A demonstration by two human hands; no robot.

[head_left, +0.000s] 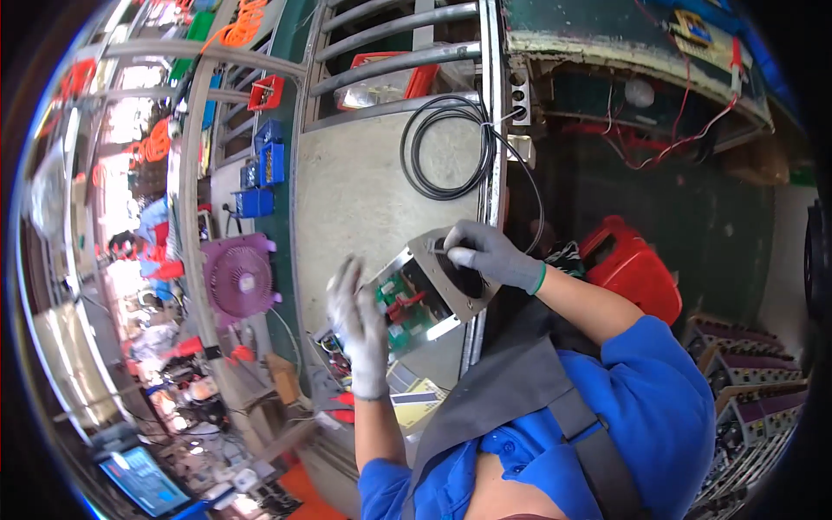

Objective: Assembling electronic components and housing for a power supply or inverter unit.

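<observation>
A metal-cased electronic unit (433, 330) stands at an angle on the worktop by its right edge. Its open side shows green circuit boards (395, 296) and red parts inside. The grey end panel (469, 305) has a large dark opening. Over this panel, my right hand (490, 255), in a grey glove, is closed with curled fingers at a small metal piece on the panel; the fingertips are partly hidden. My left hand (358, 322), also gloved, is at the unit's other end, with fingers stretched out and slightly blurred. Whether it touches the case I cannot tell.
A coiled black cable (446, 148) lies farther back on the worktop (351, 182). Yellow-and-white printed sheets (416, 404) lie near me. Left stand a purple fan (238, 279) and blue bins (271, 163). A red plastic object (635, 270) and stacked units (750, 364) are at right.
</observation>
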